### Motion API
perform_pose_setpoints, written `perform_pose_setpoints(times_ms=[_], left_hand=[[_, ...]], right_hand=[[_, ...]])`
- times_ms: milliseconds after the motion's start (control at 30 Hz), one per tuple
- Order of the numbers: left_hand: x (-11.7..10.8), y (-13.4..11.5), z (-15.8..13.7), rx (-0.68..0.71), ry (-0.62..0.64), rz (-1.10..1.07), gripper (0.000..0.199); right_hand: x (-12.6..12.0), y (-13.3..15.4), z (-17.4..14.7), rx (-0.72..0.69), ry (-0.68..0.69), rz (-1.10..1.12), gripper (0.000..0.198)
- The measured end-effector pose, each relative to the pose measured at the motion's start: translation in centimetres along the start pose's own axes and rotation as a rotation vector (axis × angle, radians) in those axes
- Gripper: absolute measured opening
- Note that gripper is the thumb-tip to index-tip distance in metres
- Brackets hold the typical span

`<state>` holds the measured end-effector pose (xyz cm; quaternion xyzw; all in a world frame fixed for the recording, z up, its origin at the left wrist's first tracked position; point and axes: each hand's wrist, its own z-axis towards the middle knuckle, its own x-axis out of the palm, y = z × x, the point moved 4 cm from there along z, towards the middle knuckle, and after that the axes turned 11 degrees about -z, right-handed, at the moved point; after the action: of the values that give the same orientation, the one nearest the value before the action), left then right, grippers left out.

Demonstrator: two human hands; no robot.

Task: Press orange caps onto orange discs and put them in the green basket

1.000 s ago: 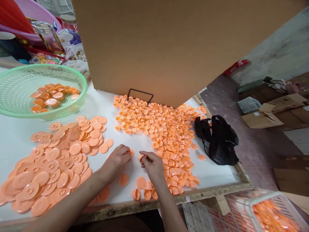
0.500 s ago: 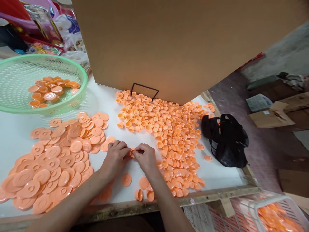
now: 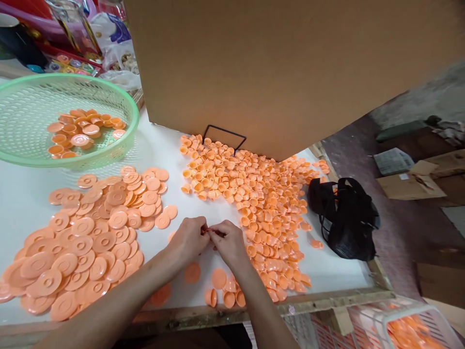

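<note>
My left hand (image 3: 189,236) and my right hand (image 3: 229,241) meet over the white tabletop with their fingers pinched together. Between the fingertips is a small orange plastic cup (image 3: 208,231), almost wholly hidden now. To the left of my hands spreads a heap of flat orange saucers (image 3: 83,245), each with a ring in its middle. A broad pile of tiny orange cups (image 3: 269,208) lies to the right and beyond. Close to my right forearm are a loose saucer (image 3: 219,278) and several loose cups (image 3: 210,297); another saucer (image 3: 192,273) lies below my hands.
A green mesh basket (image 3: 132,123) holding orange pieces stands at the back left. A large cardboard box (image 3: 276,72) rises behind the cup pile, a black wire frame (image 3: 225,130) against it. A black bag (image 3: 345,218) sits at the right edge; a crate (image 3: 385,322) stands below.
Both hands have drawn closer together and turned inward, so the cup that showed between them is mostly covered. The view has shifted slightly.
</note>
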<state>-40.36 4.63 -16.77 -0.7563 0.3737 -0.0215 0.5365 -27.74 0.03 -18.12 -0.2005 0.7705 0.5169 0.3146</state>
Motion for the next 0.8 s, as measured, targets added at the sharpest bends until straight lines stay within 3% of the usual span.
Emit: perform_pose_setpoints(times_ms=[167, 367, 567, 733, 800], left_hand=[[1.0, -0.4, -0.2, 0.052, -0.012, 0.209, 0.012], [1.4, -0.6, -0.4, 0.063, 0.054, 0.243, 0.016], [2.1, -0.3, -0.7, 0.165, 0.003, 0.303, 0.014], [1.9, 0.4, -0.6, 0.116, 0.016, 0.106, 0.015], [0.1, 0.5, -0.5, 0.041, 0.022, -0.080, 0.014]], right_hand=[[-0.9, -0.2, -0.3, -0.070, 0.127, 0.002, 0.022], [-1.0, -0.4, -0.8, 0.237, 0.217, 0.251, 0.010], [0.0, -1.2, -0.8, 0.125, 0.138, 0.235, 0.012], [-0.4, -1.4, -0.7, 0.147, 0.227, 0.282, 0.011], [-2.3, -1.4, -0.7, 0.087, 0.128, 0.220, 0.014]])
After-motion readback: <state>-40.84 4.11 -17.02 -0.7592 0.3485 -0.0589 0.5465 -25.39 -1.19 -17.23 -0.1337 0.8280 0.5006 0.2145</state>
